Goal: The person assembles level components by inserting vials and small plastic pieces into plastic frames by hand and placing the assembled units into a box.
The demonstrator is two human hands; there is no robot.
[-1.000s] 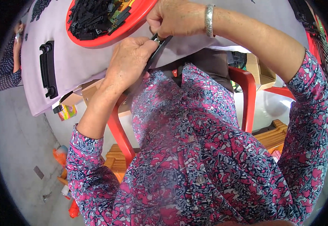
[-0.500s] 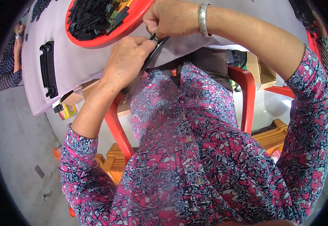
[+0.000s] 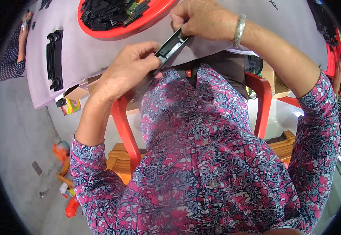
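Observation:
A long, narrow black plastic part (image 3: 172,47) with a hollow channel and a shiny inner strip slants between my hands, above the table edge. My left hand (image 3: 129,68) is closed round its lower end, thumb and fingers pinching the sides. At its upper end my right hand (image 3: 207,19), with a silver bangle at the wrist, has its fingers curled in and pressed against the part. Whether a smaller piece sits in those fingers is hidden. Just left of my right hand, a red tray (image 3: 129,32) holds a heap of small black plastic pieces (image 3: 104,15).
Black handle-like parts (image 3: 54,60) lie on the pale tablecloth (image 3: 76,58) at left. A red chair (image 3: 261,102) surrounds me. Cardboard boxes (image 3: 270,80) stand under the table. Another person's arm (image 3: 23,35) shows at far left, and more people at far right.
Both hands and the part have shifted right in the picture, and the part's open channel now faces up more plainly. My right hand has tilted slightly; the whole view has also shifted.

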